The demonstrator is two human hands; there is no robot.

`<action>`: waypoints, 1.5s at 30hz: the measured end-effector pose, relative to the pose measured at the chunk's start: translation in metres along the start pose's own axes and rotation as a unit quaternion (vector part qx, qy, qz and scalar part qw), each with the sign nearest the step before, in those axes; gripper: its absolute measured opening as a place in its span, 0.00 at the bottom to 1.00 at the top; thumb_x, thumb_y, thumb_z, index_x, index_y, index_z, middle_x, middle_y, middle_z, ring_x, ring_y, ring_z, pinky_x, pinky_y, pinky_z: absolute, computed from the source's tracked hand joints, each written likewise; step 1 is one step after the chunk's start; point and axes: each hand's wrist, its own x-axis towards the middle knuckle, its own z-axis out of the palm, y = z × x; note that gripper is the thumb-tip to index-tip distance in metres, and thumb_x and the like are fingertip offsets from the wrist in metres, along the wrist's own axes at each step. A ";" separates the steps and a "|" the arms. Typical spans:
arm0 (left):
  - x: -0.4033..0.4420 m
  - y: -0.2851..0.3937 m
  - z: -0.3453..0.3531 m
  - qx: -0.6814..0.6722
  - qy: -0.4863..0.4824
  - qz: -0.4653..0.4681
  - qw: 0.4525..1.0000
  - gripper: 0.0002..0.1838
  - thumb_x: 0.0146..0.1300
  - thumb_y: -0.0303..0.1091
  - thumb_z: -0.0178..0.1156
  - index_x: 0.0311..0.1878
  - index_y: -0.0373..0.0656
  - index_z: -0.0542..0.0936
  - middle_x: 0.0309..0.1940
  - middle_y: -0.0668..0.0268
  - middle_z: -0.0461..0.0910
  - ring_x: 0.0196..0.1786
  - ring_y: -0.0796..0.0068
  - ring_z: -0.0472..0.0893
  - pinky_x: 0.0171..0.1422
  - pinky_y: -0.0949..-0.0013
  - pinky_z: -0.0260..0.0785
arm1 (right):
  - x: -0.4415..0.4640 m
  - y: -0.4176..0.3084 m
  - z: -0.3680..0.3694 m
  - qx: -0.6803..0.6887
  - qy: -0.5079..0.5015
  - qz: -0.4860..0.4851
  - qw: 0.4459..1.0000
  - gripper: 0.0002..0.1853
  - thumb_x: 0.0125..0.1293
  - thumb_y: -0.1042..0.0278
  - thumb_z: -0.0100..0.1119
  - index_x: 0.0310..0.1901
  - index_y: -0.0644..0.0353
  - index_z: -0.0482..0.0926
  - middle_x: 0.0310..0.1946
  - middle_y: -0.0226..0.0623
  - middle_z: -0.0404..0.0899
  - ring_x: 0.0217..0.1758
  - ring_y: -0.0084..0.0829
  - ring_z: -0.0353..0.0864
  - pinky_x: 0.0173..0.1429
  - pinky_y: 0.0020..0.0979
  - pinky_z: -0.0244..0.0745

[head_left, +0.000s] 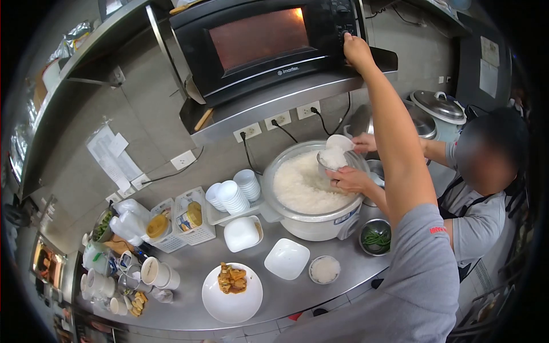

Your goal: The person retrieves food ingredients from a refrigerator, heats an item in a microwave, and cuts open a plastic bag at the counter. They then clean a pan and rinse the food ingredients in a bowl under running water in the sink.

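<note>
My right hand [357, 50] is raised at the black toaster oven [260, 40], its fingers closed on a control knob [347, 35] low on the right-hand panel. Behind the oven's glass door [258, 39] an orange light glows at the upper right. The oven sits on a metal wall shelf [291, 97]. My left hand is out of view. Below my arm, on the counter, are a white plate with saucy orange-brown food [232, 279], a square white bowl [287, 259] and a small bowl of rice [325, 269].
At right, a co-worker scoops rice with a white scoop [341, 142] into a clear bowl [328, 166] over a large rice cooker [311, 226]. A bowl of green beans [375, 237], stacked white cups [233, 197], baskets [194, 214] and tubs [160, 273] line the counter [189, 308].
</note>
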 end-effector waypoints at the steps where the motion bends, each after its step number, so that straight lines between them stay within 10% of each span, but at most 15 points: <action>1: 0.003 0.000 0.001 0.012 -0.005 0.001 1.000 0.38 0.73 0.38 0.62 0.82 0.56 0.57 0.59 0.57 0.77 0.51 0.60 0.81 0.42 0.61 0.76 | 0.002 0.002 0.000 0.002 0.003 -0.009 1.000 0.31 0.81 0.48 0.37 0.44 0.71 0.82 0.29 0.51 0.83 0.25 0.45 0.84 0.39 0.45 0.79; 10: -0.004 0.023 0.038 0.019 -0.005 0.022 1.000 0.41 0.72 0.36 0.61 0.83 0.53 0.53 0.62 0.54 0.77 0.53 0.60 0.82 0.45 0.58 0.76 | -0.007 -0.004 -0.004 -0.004 0.005 -0.032 0.999 0.32 0.81 0.47 0.36 0.39 0.69 0.84 0.27 0.49 0.84 0.27 0.44 0.85 0.41 0.45 0.79; 15: -0.012 0.027 0.039 0.033 0.007 0.011 0.999 0.39 0.73 0.35 0.60 0.83 0.52 0.56 0.63 0.56 0.78 0.57 0.58 0.82 0.46 0.59 0.77 | 0.029 0.027 0.009 -0.104 0.037 -0.094 0.989 0.36 0.81 0.47 0.32 0.45 0.72 0.86 0.47 0.65 0.84 0.54 0.64 0.83 0.63 0.55 0.74; 20: -0.012 -0.021 0.000 0.067 0.056 0.087 0.992 0.37 0.73 0.37 0.62 0.82 0.51 0.59 0.65 0.59 0.79 0.57 0.58 0.83 0.48 0.58 0.80 | 0.041 0.043 0.008 -0.170 0.027 -0.139 0.975 0.34 0.83 0.44 0.31 0.56 0.67 0.82 0.56 0.62 0.81 0.63 0.62 0.79 0.67 0.54 0.72; 22: -0.033 0.006 0.008 -0.007 0.091 0.088 0.992 0.35 0.56 0.25 0.57 0.72 0.41 0.68 0.56 0.57 0.77 0.53 0.65 0.80 0.55 0.62 0.77 | 0.044 0.053 0.005 -0.216 0.017 -0.157 0.964 0.32 0.84 0.45 0.29 0.65 0.62 0.77 0.60 0.59 0.81 0.66 0.59 0.78 0.68 0.52 0.72; 23: -0.036 0.000 -0.003 -0.025 0.120 0.089 0.988 0.36 0.57 0.26 0.59 0.73 0.42 0.67 0.56 0.57 0.77 0.52 0.65 0.80 0.53 0.62 0.78 | 0.066 0.081 0.010 -0.350 0.148 -0.410 0.829 0.29 0.85 0.48 0.31 0.69 0.58 0.74 0.57 0.57 0.83 0.64 0.56 0.80 0.66 0.49 0.75; 25: -0.047 -0.016 -0.032 -0.066 0.172 0.057 0.981 0.36 0.60 0.28 0.61 0.74 0.42 0.67 0.56 0.57 0.79 0.49 0.65 0.81 0.48 0.62 0.79 | 0.070 0.097 0.020 -0.172 0.151 -0.296 0.927 0.20 0.83 0.57 0.39 0.65 0.58 0.74 0.51 0.53 0.84 0.55 0.48 0.84 0.60 0.47 0.77; 31: -0.112 -0.082 -0.162 -0.351 0.276 -0.006 0.895 0.21 0.70 0.35 0.58 0.62 0.36 0.77 0.50 0.56 0.83 0.47 0.62 0.86 0.43 0.60 0.82 | -0.148 -0.070 0.051 0.183 0.356 -0.348 0.848 0.11 0.74 0.65 0.64 0.42 0.61 0.73 0.34 0.42 0.79 0.37 0.37 0.78 0.42 0.41 0.75; 36: -0.184 -0.169 -0.284 -0.515 0.350 0.050 0.781 0.17 0.72 0.37 0.56 0.59 0.38 0.78 0.47 0.59 0.83 0.46 0.63 0.85 0.48 0.58 0.82 | -0.542 -0.130 0.123 0.368 -0.024 -0.172 0.913 0.15 0.75 0.66 0.59 0.56 0.64 0.72 0.45 0.45 0.77 0.47 0.42 0.77 0.55 0.41 0.74; 39: -0.254 -0.203 -0.338 -0.484 0.444 0.061 0.751 0.19 0.75 0.36 0.51 0.63 0.40 0.76 0.55 0.54 0.81 0.53 0.60 0.85 0.53 0.56 0.82 | -0.827 -0.157 0.113 0.364 -0.442 0.008 0.820 0.21 0.71 0.65 0.59 0.61 0.67 0.73 0.50 0.46 0.76 0.52 0.45 0.76 0.64 0.41 0.73; 41: -0.287 -0.280 -0.387 -0.466 0.505 0.072 0.723 0.19 0.75 0.35 0.51 0.63 0.39 0.76 0.55 0.54 0.81 0.53 0.61 0.84 0.54 0.57 0.82 | -0.988 -0.146 0.079 0.233 -0.545 -0.419 0.688 0.46 0.60 0.59 0.72 0.77 0.61 0.60 0.71 0.63 0.62 0.73 0.60 0.63 0.80 0.50 0.56; 42: -0.308 -0.313 -0.407 -0.436 0.546 0.080 0.711 0.18 0.75 0.35 0.50 0.63 0.39 0.76 0.55 0.54 0.81 0.54 0.62 0.84 0.54 0.57 0.82 | -1.030 -0.188 0.003 0.115 -0.672 -0.401 0.612 0.53 0.58 0.59 0.75 0.81 0.56 0.54 0.80 0.66 0.44 0.82 0.65 0.50 0.84 0.51 0.49; 45: -0.417 -0.309 -0.440 -0.474 0.619 0.117 0.615 0.16 0.73 0.32 0.53 0.60 0.39 0.79 0.50 0.61 0.81 0.53 0.68 0.81 0.55 0.61 0.78 | -1.113 -0.215 -0.052 0.144 -0.767 -0.460 0.423 0.56 0.56 0.58 0.77 0.82 0.53 0.53 0.82 0.68 0.34 0.84 0.68 0.44 0.84 0.51 0.48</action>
